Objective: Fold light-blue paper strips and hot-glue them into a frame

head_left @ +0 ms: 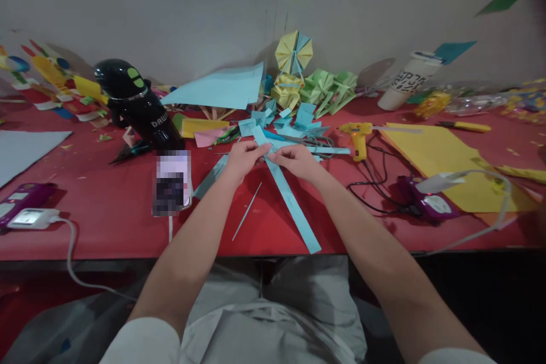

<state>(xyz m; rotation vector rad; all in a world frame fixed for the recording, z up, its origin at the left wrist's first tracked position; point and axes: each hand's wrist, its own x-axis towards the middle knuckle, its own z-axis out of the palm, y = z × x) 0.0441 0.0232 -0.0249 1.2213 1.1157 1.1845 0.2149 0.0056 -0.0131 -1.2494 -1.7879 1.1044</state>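
Both of my hands meet over the middle of the red table (pixel 106 210). My left hand (pixel 243 158) and my right hand (pixel 298 160) pinch a long light-blue paper strip (pixel 290 199) that runs from between them toward the table's front edge. Their fingers are closed on the strip near a fold. Behind the hands lies a pile of folded light-blue paper pieces (pixel 290 119). A thin blue sliver (pixel 247 210) lies on the table in front of my left hand.
A black bottle (pixel 136 102) and a blurred phone (pixel 171 182) stand at left. A yellow glue gun (pixel 358 136) with black cable, yellow sheet (pixel 443 153), purple device (pixel 422 202) at right. Yellow and green paper fans (pixel 315 79) and a white cup (pixel 409 79) at the back.
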